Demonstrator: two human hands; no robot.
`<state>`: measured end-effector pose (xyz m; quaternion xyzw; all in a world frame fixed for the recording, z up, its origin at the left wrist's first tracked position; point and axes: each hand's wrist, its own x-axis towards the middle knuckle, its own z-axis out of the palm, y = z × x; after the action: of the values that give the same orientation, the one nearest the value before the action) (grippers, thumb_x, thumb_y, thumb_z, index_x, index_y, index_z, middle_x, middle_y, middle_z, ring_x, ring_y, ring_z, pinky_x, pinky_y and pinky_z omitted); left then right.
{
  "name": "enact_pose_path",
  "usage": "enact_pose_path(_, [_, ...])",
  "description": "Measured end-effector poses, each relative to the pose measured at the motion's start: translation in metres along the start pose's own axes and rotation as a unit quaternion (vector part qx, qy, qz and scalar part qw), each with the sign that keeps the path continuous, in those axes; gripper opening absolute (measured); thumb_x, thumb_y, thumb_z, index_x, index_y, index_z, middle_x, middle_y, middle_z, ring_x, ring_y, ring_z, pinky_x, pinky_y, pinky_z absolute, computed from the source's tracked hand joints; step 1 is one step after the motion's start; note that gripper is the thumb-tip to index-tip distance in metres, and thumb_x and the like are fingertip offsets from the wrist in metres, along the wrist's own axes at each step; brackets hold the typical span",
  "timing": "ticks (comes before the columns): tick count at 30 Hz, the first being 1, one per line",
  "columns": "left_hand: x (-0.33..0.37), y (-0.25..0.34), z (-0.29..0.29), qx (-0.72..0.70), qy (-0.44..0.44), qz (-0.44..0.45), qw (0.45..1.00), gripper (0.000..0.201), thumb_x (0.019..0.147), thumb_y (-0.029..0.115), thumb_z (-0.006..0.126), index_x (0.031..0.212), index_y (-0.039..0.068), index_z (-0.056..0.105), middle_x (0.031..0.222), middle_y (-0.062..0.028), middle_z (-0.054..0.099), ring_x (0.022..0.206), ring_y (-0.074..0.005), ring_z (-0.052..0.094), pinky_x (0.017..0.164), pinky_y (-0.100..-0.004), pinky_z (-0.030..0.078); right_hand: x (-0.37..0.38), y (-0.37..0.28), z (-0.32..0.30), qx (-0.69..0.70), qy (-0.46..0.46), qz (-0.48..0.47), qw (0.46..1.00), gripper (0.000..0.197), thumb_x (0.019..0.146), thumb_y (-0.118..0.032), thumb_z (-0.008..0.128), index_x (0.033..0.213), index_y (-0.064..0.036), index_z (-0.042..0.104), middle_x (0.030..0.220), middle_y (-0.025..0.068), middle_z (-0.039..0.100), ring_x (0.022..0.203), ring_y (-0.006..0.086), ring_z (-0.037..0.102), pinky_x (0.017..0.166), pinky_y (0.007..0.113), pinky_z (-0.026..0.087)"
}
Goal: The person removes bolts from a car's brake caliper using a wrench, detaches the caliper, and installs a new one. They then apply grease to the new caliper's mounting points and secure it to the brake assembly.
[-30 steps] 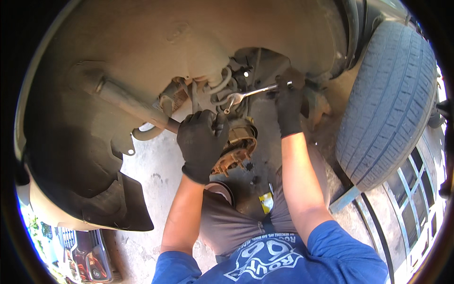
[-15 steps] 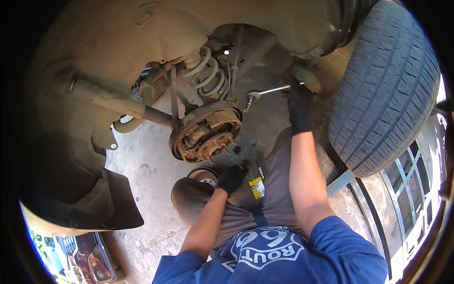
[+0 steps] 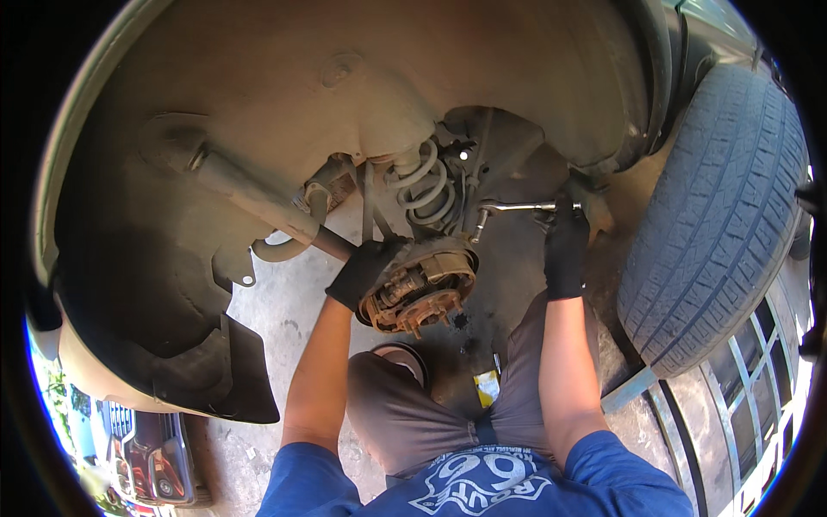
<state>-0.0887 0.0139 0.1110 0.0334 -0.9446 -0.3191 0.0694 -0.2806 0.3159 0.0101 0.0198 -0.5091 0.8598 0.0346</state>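
Observation:
My right hand [image 3: 565, 250], in a black glove, is closed around the handle of a ratchet wrench [image 3: 525, 207]. The wrench lies nearly level, and the socket on its head [image 3: 481, 226] points down just above and right of the brake assembly. My left hand [image 3: 366, 271], gloved too, is at the upper left rim of the rusty drum brake assembly [image 3: 418, 289]; its fingers reach toward the back of the plate and cannot be made out. Brake shoes and the studded hub [image 3: 431, 312] are exposed. A coil spring [image 3: 426, 189] rises behind.
A shock absorber [image 3: 250, 194] slants down from the wheel well [image 3: 129, 241] to the brake. An upright tyre [image 3: 715, 224] stands on the right beside a metal grate [image 3: 741, 370]. A round drum [image 3: 401, 355] and a yellow packet [image 3: 487, 388] lie low by my legs.
My left hand has risen from near my lap to the brake assembly's left rim. My right hand has brought the ratchet wrench closer to the brake assembly. The view has shifted.

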Motion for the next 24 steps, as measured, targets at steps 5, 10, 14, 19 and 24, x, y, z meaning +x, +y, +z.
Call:
enact_pose_path(5, [-0.017,0.001,0.016,0.077,0.113,-0.021,0.99,0.04,0.102,0.033,0.058,0.105,-0.004,0.072,0.093,-0.0245,0.072,0.086,-0.0349,0.07,0.078,-0.0402,0.052,-0.013,-0.031,0.064,-0.361,-0.023,-0.376,0.853,0.024,0.1,-0.025,0.064,0.108,-0.003,0.068,0.088,0.0185,0.067,0.079,0.0333,0.067,0.069,0.042,0.052])
enact_pose_path(10, [-0.028,-0.018,0.021,0.048,0.173,0.0,0.984,0.03,0.101,0.02,0.058,0.117,-0.004,0.068,0.096,-0.0229,0.072,0.089,-0.037,0.069,0.079,-0.0415,0.053,-0.047,-0.069,0.133,-0.227,-0.108,-0.209,0.945,0.033,0.101,-0.032,0.06,0.101,-0.0002,0.069,0.084,0.0217,0.069,0.082,0.0392,0.068,0.073,0.046,0.052])
enact_pose_path(14, [-0.033,-0.035,0.022,0.26,0.156,0.112,0.946,0.043,0.094,0.002,0.054,0.137,0.0,0.058,0.112,-0.024,0.065,0.097,-0.0383,0.066,0.084,-0.044,0.055,-0.058,-0.078,0.165,-0.281,-0.169,-0.143,0.934,0.042,0.1,-0.041,0.058,0.098,-0.0007,0.071,0.087,0.0231,0.071,0.085,0.0427,0.069,0.075,0.049,0.053])
enact_pose_path(19, [-0.024,-0.039,0.021,0.251,0.116,0.077,0.958,0.038,0.093,0.003,0.055,0.13,0.001,0.061,0.106,-0.0243,0.066,0.095,-0.0388,0.066,0.082,-0.0453,0.055,-0.06,-0.067,0.179,-0.333,-0.188,-0.198,0.903,0.045,0.099,-0.045,0.058,0.094,-0.0014,0.07,0.082,0.0237,0.07,0.083,0.0442,0.069,0.073,0.052,0.053])
enact_pose_path(24, [-0.016,-0.033,0.02,0.082,0.074,-0.041,0.993,0.029,0.098,0.008,0.053,0.123,0.007,0.065,0.097,-0.0243,0.068,0.091,-0.0385,0.068,0.079,-0.0454,0.055,-0.07,-0.071,0.183,-0.388,-0.182,-0.227,0.874,0.045,0.097,-0.044,0.058,0.095,-0.0014,0.07,0.076,0.0251,0.069,0.077,0.0457,0.07,0.073,0.055,0.054])
